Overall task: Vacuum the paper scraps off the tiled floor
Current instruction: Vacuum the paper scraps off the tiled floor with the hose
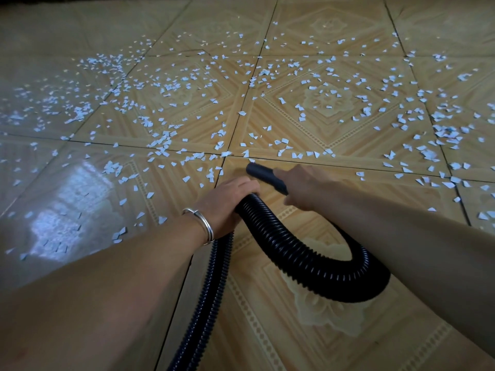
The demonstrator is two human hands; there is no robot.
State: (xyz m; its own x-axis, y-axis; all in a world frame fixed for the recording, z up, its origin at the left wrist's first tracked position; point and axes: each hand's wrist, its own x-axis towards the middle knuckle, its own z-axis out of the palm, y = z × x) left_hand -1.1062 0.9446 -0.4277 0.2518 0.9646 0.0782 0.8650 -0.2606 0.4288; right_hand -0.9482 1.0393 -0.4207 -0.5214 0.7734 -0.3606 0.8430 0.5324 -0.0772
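Note:
Small white paper scraps [166, 141] lie scattered across the patterned tan tiled floor [329, 124], thickest at the left and far right. A black ribbed vacuum hose [308, 261] loops on the floor below my arms and ends in a smooth dark nozzle [261, 174]. The nozzle tip sits low over a grout line, just short of the nearest scraps. My right hand [305, 187] grips the nozzle from the right. My left hand [227, 203], a silver bangle on its wrist, holds the hose just behind the nozzle.
The hose runs down past my left forearm and out of the bottom edge [203, 303]. A bright window reflection glares on the tile at the left [67, 204]. The tiles under my arms carry almost no scraps.

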